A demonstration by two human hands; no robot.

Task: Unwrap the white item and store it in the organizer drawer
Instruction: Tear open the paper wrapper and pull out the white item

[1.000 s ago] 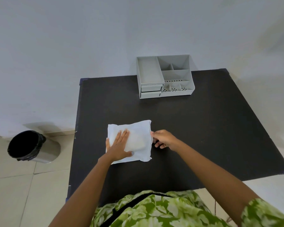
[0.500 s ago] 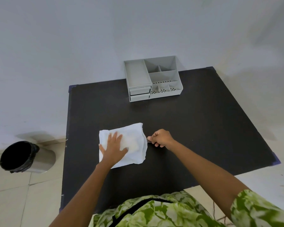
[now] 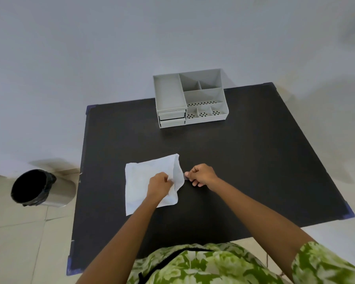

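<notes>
A white wrapped package (image 3: 139,181) lies flat on the black table (image 3: 244,160), left of the middle. My left hand (image 3: 159,184) rests on its right part with the fingers closed on a fold of the wrapper. My right hand (image 3: 202,174) is just right of it and pinches a small tab at the wrapper's right edge, where the flap (image 3: 177,173) stands up a little. The item inside is hidden. The grey organizer (image 3: 169,93) stands at the table's far edge, with two shut drawers (image 3: 172,118) in its front left.
A round bin with a black liner (image 3: 34,187) stands on the tiled floor left of the table. A pale wall rises directly behind the organizer. My green patterned clothing fills the bottom of the view.
My left hand went from lying flat on the package to curling its fingers on the wrapper. The wrapper's right flap has risen. My right hand stays pinched at the right edge.
</notes>
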